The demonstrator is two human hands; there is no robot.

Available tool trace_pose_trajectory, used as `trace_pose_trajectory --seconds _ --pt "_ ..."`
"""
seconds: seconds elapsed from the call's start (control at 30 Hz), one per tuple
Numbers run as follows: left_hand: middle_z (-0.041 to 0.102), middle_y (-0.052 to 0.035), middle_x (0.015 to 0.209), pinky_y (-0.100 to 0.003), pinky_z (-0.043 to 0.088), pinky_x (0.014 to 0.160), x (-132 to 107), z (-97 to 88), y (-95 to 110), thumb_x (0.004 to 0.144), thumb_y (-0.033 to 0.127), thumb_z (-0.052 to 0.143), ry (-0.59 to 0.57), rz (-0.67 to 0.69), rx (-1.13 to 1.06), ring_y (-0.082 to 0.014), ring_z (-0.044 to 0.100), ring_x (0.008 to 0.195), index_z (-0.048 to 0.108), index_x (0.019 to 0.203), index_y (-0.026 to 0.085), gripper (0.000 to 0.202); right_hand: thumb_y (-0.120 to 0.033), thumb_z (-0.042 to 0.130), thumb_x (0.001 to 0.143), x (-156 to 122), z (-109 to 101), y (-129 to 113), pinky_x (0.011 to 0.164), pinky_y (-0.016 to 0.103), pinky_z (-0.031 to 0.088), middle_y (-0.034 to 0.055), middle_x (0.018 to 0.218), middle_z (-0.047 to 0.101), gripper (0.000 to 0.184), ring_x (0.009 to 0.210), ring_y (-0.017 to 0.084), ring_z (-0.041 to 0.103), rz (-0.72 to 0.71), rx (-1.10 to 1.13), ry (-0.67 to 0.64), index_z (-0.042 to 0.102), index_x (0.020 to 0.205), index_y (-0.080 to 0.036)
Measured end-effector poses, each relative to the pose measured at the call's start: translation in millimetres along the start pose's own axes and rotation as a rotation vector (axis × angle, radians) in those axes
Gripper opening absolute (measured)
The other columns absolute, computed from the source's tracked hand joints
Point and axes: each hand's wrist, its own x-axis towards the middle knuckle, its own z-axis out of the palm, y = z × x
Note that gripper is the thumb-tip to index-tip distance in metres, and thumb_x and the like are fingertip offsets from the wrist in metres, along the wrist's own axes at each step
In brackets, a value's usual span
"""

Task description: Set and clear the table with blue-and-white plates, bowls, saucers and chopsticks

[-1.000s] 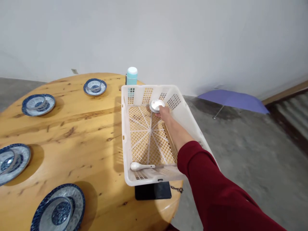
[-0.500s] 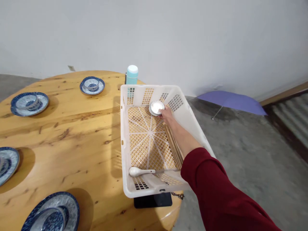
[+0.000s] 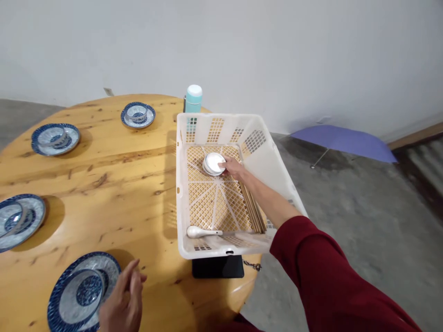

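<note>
My right hand (image 3: 233, 168) reaches into a white plastic basket (image 3: 182, 212) and grips a stack of small white dishes (image 3: 212, 164) by its right edge. Beneath that forearm, a bundle of wooden chopsticks (image 3: 252, 207) lies along the basket's right side. A white soup spoon (image 3: 203, 232) rests by the near wall. At the lower left, my left hand (image 3: 122, 297) shows loosely extended fingers and holds nothing. It overlaps the right edge of a blue-patterned plate (image 3: 57, 295), on which a bowl (image 3: 86, 290) sits.
More plates with bowls stand along the round wooden table (image 3: 138, 221): a near-left plate (image 3: 39, 210), a left plate (image 3: 74, 138) and a far plate (image 3: 151, 115). A turquoise flask (image 3: 194, 99), black phone (image 3: 218, 267) and keychain (image 3: 253, 265) adjoin the basket. A purple umbrella (image 3: 346, 142) lies on the floor.
My right hand has brought the dish stack left and nearer, toward the basket's middle. My left hand has come into view at the lower left. The view has shifted slightly.
</note>
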Motion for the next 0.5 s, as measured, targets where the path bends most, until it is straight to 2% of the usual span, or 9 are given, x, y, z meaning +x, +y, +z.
trace_pose_trajectory --seconds 0.1,0.2,0.27,0.3,0.37,0.43,0.5 --pt "0.076 -0.0063 0.077 -0.033 0.055 0.077 16 1.3 60 0.086 0.053 0.047 0.083 0.25 0.008 -0.0232 0.072 0.072 0.072 0.109 0.019 0.048 -0.027 0.058 0.089 -18 4 1 0.055 0.021 0.052 0.0035 0.086 0.073 0.052 0.056 0.011 0.058 -0.018 0.024 -0.105 0.054 0.139 -0.017" --pt "0.077 -0.0085 0.093 -0.031 0.056 0.08 22 15.3 122 0.092 0.043 0.047 -0.025 0.496 -0.052 -0.0214 0.073 0.082 0.07 0.112 0.018 0.04 -0.029 0.058 0.088 -38 7 1 0.053 0.02 0.049 0.0027 0.083 0.072 0.052 0.055 0.011 0.055 -0.037 -0.009 -0.196 0.055 0.138 -0.016" --pt "0.075 -0.0104 0.102 -0.029 0.056 0.078 25 33.9 154 0.095 0.038 0.043 -0.146 0.651 -0.098 -0.0199 0.073 0.085 0.066 0.118 0.018 0.039 -0.033 0.059 0.086 -53 8 3 0.05 0.019 0.046 0.0031 0.083 0.072 0.053 0.054 0.011 0.053 -0.069 -0.043 -0.248 0.056 0.136 -0.015" --pt "0.074 -0.0109 0.104 -0.029 0.056 0.077 27 45.5 166 0.097 0.036 0.041 -0.214 0.676 -0.093 -0.0193 0.073 0.083 0.062 0.124 0.017 0.039 -0.036 0.06 0.085 -61 8 6 0.049 0.019 0.044 0.0033 0.084 0.072 0.055 0.053 0.01 0.052 -0.091 -0.056 -0.272 0.057 0.135 -0.014" --pt "0.072 -0.0154 0.11 -0.033 0.057 0.079 35 70.8 182 0.097 0.034 0.04 -0.326 0.648 0.02 -0.0229 0.073 0.088 0.059 0.125 0.014 0.039 -0.042 0.063 0.08 -76 6 16 0.045 0.019 0.041 0.0043 0.088 0.072 0.061 0.052 0.01 0.05 -0.144 -0.047 -0.331 0.059 0.135 -0.015" --pt "0.069 -0.0248 0.115 -0.042 0.056 0.085 47 94.9 188 0.096 0.038 0.045 -0.408 0.509 0.229 -0.0326 0.072 0.099 0.057 0.124 0.006 0.044 -0.047 0.068 0.074 -88 2 32 0.044 0.02 0.041 0.0059 0.092 0.073 0.068 0.054 0.012 0.053 -0.142 -0.064 -0.391 0.061 0.133 -0.016" --pt "0.069 -0.0276 0.116 -0.044 0.055 0.09 59 115.0 188 0.095 0.041 0.046 -0.574 0.373 0.347 -0.0374 0.069 0.109 0.055 0.127 0.003 0.051 -0.047 0.071 0.069 -97 -1 50 0.05 0.023 0.047 0.0079 0.1 0.074 0.071 0.064 0.016 0.06 -0.164 -0.03 -0.456 0.062 0.132 -0.015"
